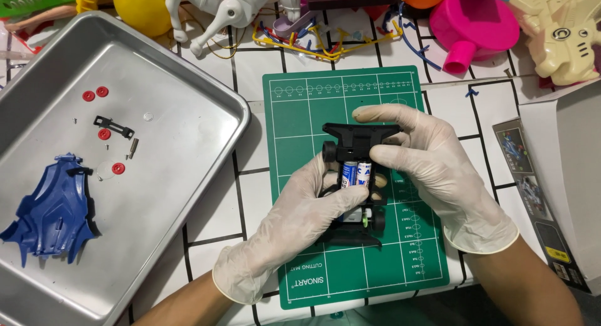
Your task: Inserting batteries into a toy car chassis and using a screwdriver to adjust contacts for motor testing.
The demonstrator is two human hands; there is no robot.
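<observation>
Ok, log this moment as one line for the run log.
left hand: gripping toy car chassis at batteries | right hand: holding chassis front | under: green cutting mat | tray: blue body shell

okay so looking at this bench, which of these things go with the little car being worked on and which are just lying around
In hand or part of the work:
- black toy car chassis with two batteries, held by left hand and right hand
- green cutting mat
- metal tray holding blue car body shell, red discs, small black bracket

Just lying about:
- white toy horse
- yellow ball
- pink plastic toy
- cream toy gun
</observation>
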